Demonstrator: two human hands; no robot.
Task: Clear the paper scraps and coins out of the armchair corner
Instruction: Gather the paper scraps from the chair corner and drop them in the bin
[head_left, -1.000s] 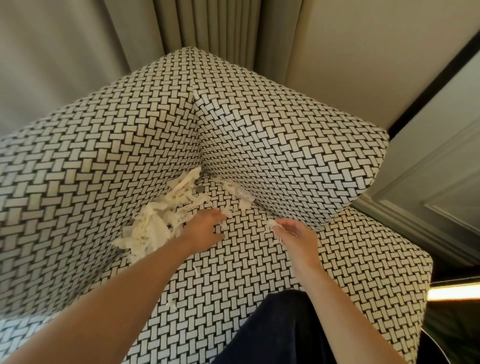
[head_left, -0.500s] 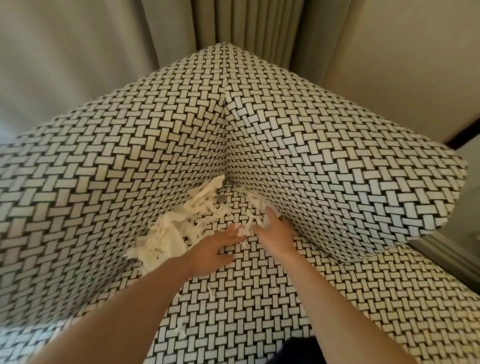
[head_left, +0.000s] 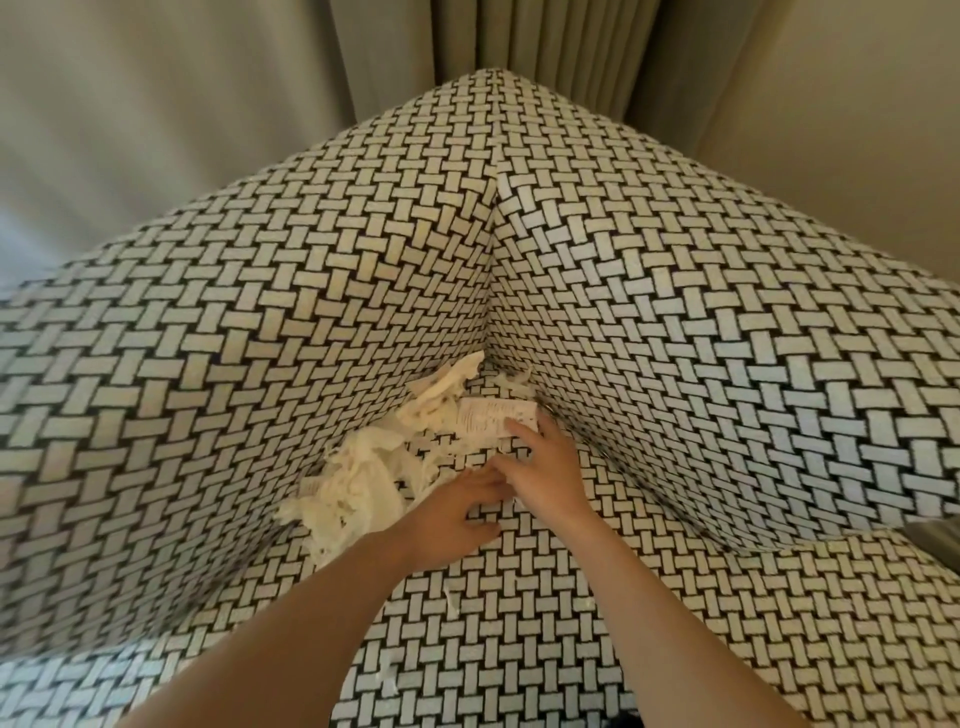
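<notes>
A heap of white torn paper scraps (head_left: 363, 478) lies in the corner of the black-and-white woven armchair (head_left: 675, 364), banked against its left wall. A printed receipt strip (head_left: 493, 415) lies deeper in the corner. My right hand (head_left: 545, 467) pinches the near end of that receipt with its fingertips. My left hand (head_left: 457, 509) rests flat on the seat beside the heap, fingers straight and touching my right hand. No coins show; the paper may hide them.
Loose scraps (head_left: 387, 680) lie on the seat cushion near my left forearm, one small scrap (head_left: 449, 597) closer to the hands. Beige curtains (head_left: 545, 41) hang behind the armchair's back.
The view has closed in on the corner. My right hand reached forward and took hold of the receipt, which now lies turned toward the left. My left hand stayed by the heap.
</notes>
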